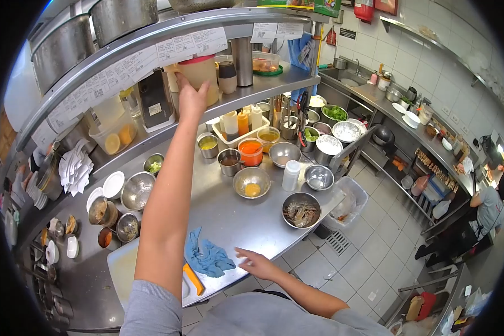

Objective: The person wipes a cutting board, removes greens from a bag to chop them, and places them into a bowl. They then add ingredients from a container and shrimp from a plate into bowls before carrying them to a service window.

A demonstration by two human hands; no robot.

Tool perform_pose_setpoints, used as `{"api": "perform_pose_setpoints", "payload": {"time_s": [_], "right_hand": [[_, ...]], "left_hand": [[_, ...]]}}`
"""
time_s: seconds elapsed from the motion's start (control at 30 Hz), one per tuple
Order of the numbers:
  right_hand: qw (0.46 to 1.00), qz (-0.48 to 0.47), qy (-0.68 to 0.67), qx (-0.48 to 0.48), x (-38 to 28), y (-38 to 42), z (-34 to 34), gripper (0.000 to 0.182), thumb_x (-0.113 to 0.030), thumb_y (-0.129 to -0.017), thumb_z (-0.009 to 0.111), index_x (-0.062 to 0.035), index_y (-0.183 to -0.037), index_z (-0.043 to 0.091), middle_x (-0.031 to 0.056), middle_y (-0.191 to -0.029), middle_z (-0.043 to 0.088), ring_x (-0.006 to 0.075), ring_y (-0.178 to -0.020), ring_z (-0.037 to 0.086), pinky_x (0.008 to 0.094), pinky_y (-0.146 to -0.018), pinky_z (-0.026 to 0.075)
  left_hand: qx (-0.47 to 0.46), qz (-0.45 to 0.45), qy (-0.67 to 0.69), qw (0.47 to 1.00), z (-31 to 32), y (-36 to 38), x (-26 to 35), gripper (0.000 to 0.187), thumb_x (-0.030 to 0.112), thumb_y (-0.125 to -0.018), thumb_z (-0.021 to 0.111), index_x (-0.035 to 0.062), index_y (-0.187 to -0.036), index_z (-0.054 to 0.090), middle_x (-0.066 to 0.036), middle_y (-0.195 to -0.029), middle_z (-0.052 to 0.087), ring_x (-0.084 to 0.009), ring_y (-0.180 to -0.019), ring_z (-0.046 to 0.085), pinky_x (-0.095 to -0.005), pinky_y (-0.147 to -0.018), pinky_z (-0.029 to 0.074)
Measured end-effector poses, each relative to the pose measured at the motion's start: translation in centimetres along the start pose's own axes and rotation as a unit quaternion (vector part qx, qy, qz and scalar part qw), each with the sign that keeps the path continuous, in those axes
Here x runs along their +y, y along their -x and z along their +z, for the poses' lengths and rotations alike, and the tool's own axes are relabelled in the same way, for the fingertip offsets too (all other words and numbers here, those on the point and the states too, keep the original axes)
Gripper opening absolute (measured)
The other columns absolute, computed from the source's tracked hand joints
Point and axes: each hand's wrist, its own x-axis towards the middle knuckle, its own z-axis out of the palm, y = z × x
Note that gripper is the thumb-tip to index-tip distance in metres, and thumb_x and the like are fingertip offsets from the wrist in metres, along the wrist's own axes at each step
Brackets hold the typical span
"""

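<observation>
Cluttered steel counter (pixel 214 208), tiled floor (pixel 387 245)

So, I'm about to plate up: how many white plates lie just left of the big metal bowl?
2: one plate beside the metal bowl, the other plate nearer and further left. More might be stacked underneath.

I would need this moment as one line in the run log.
left hand: at red-lidded container on shelf, grip unclear | right hand: open, near blue cloth | shrimp bowl: near counter edge

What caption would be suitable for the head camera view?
Left hand reaches to a red-lidded container on the shelf; right hand hovers near a blue cloth.
</observation>
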Motion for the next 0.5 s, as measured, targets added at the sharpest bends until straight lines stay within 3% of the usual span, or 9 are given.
{"api": "perform_pose_setpoints", "payload": {"time_s": [0.07,0.1,0.17,0.23,0.3,0.37,0.4,0.43,0.5], "right_hand": [[0.988,-0.131,0.078,-0.010,0.2,-3.7,1.8,0.067,-0.013,-0.090,0.065,-0.0131,-0.150,0.036,0.0174,-0.142,0.048,0.0278,-0.120,0.055,0.0380,-0.102,0.046],[0.983,-0.133,0.128,-0.020,-0.9,-5.3,2.5,0.068,-0.012,-0.088,0.065,-0.0130,-0.150,0.036,0.0180,-0.144,0.045,0.0306,-0.127,0.048,0.0403,-0.107,0.041],[0.974,-0.134,0.177,-0.038,-1.3,-8.4,5.2,0.070,-0.011,-0.086,0.066,-0.0130,-0.149,0.036,0.0185,-0.147,0.042,0.0333,-0.135,0.041,0.0426,-0.112,0.037],[0.922,-0.170,0.337,-0.091,2.3,-12.7,8.1,0.080,-0.009,-0.080,0.068,-0.0162,-0.151,0.032,0.0156,-0.153,0.034,0.0367,-0.137,0.039,0.0442,-0.108,0.040],[0.925,-0.230,0.291,-0.086,6.8,-15.4,9.9,0.074,-0.008,-0.079,0.068,-0.0149,-0.146,0.039,0.0163,-0.151,0.037,0.0365,-0.135,0.041,0.0443,-0.105,0.042],[0.925,-0.285,0.240,-0.073,7.0,-16.5,10.0,0.068,-0.008,-0.077,0.069,-0.0136,-0.141,0.047,0.0170,-0.148,0.040,0.0363,-0.134,0.042,0.0443,-0.102,0.044],[0.923,-0.230,0.269,-0.152,5.2,-16.9,9.4,0.061,-0.008,-0.076,0.069,-0.0119,-0.134,0.052,0.0171,-0.145,0.043,0.0359,-0.130,0.047,0.0437,-0.100,0.046],[0.911,-0.174,0.295,-0.232,4.0,-17.0,9.2,0.054,-0.008,-0.075,0.069,-0.0102,-0.127,0.058,0.0172,-0.141,0.047,0.0355,-0.126,0.051,0.0432,-0.098,0.047],[0.918,-0.127,0.323,-0.190,3.4,-18.0,8.9,0.041,-0.011,-0.077,0.068,-0.0074,-0.118,0.062,0.0167,-0.128,0.054,0.0332,-0.120,0.054,0.0408,-0.099,0.046]], "left_hand": [[0.017,0.038,-0.037,0.998,0.0,1.8,-1.2,0.085,0.024,-0.086,0.071,-0.0098,-0.147,0.022,-0.033,-0.144,0.040,-0.0413,-0.133,0.043,-0.0424,-0.108,0.039],[0.032,0.080,-0.074,0.994,-0.2,3.3,-1.6,0.076,0.018,-0.089,0.067,-0.0093,-0.147,0.026,-0.032,-0.146,0.038,-0.0412,-0.136,0.040,-0.0427,-0.110,0.036],[0.001,0.114,0.068,0.991,-2.1,8.7,-0.7,0.068,0.014,-0.090,0.064,-0.0061,-0.146,0.031,-0.026,-0.149,0.038,-0.0377,-0.139,0.036,-0.0409,-0.112,0.035],[-0.125,0.042,0.174,0.976,-5.7,16.6,0.6,0.067,0.012,-0.090,0.064,-0.0006,-0.148,0.033,-0.022,-0.150,0.039,-0.0345,-0.138,0.039,-0.0393,-0.111,0.036],[-0.205,0.043,0.157,0.965,-10.3,23.8,0.4,0.063,0.010,-0.089,0.065,0.0040,-0.146,0.039,-0.019,-0.150,0.040,-0.0313,-0.138,0.040,-0.0411,-0.108,0.039],[-0.290,-0.094,0.165,0.938,-14.9,30.8,-2.6,0.063,0.010,-0.087,0.067,0.0045,-0.145,0.041,-0.018,-0.148,0.042,-0.0322,-0.135,0.043,-0.0409,-0.104,0.043],[-0.290,-0.205,0.185,0.916,-17.0,34.2,-4.8,0.063,0.009,-0.087,0.067,0.0047,-0.144,0.041,-0.017,-0.146,0.045,-0.0303,-0.132,0.047,-0.0385,-0.100,0.046],[-0.278,-0.205,0.114,0.931,-19.6,37.5,-7.0,0.061,0.007,-0.087,0.065,0.0042,-0.144,0.041,-0.015,-0.143,0.047,-0.0269,-0.124,0.053,-0.0355,-0.095,0.049],[-0.219,-0.320,0.106,0.916,-24.8,43.4,-9.7,0.060,0.005,-0.088,0.063,0.0043,-0.144,0.041,-0.013,-0.141,0.048,-0.0234,-0.117,0.055,-0.0338,-0.092,0.049]]}}
